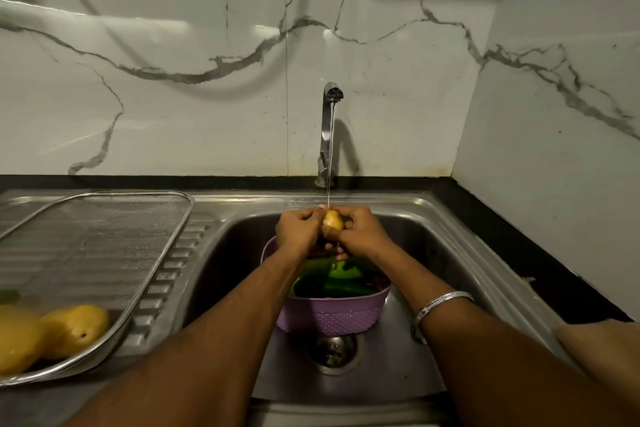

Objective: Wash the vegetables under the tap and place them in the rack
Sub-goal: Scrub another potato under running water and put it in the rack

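A small yellow-brown potato (pixel 333 220) is held over the sink under a thin stream of water from the steel tap (pixel 328 121). My left hand (pixel 300 229) grips it from the left and my right hand (pixel 362 231) grips it from the right, fingers curled round it. Below my hands a purple plastic basket (pixel 332 314) stands in the sink basin (pixel 408 350) and holds green vegetables (pixel 341 270). On the left drainboard lies the steel mesh rack (pixel 104 239) with two yellow vegetables (pixel 74 329) at its near corner.
The round drain (pixel 335 351) lies just in front of the basket. A black counter (pixel 540 253) runs along the sink's right side, with marble walls behind and to the right. A silver bangle (pixel 440 305) is on my right wrist.
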`<state>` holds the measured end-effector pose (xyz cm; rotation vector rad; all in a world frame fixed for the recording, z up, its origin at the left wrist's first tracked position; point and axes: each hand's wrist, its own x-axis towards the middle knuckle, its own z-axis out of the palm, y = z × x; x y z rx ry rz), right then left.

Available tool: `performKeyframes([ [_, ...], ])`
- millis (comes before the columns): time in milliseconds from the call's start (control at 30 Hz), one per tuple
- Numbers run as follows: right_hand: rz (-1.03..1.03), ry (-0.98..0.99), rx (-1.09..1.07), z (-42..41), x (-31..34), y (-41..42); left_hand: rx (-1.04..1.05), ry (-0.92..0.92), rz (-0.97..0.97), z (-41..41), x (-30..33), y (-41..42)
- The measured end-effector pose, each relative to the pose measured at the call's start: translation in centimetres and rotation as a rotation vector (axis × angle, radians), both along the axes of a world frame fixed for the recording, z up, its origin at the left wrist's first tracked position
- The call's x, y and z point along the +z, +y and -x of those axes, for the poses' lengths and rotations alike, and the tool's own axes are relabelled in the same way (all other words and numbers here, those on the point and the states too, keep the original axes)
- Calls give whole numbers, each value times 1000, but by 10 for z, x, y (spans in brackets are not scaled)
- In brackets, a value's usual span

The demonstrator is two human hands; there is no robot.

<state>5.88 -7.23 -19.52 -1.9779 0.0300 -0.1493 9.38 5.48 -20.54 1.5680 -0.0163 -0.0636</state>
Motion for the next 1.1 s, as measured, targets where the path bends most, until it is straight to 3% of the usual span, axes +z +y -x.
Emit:
performKeyframes([
  [233, 22, 29, -51, -1, -8, -11, -280, 89, 62, 2, 3, 4],
  [500, 58, 15, 7, 0, -4, -6, -43, -4, -73, -6, -3, 2],
  [767, 93, 35, -12, -3, -14, -16, -287, 117, 12, 4, 3, 5],
  [1000, 92, 12, 23, 0, -7, -9, -56, 82, 13, -2, -2, 2],
  [1100, 90, 0, 8, -2, -9, -13, -115, 73, 70, 2, -4, 2],
])
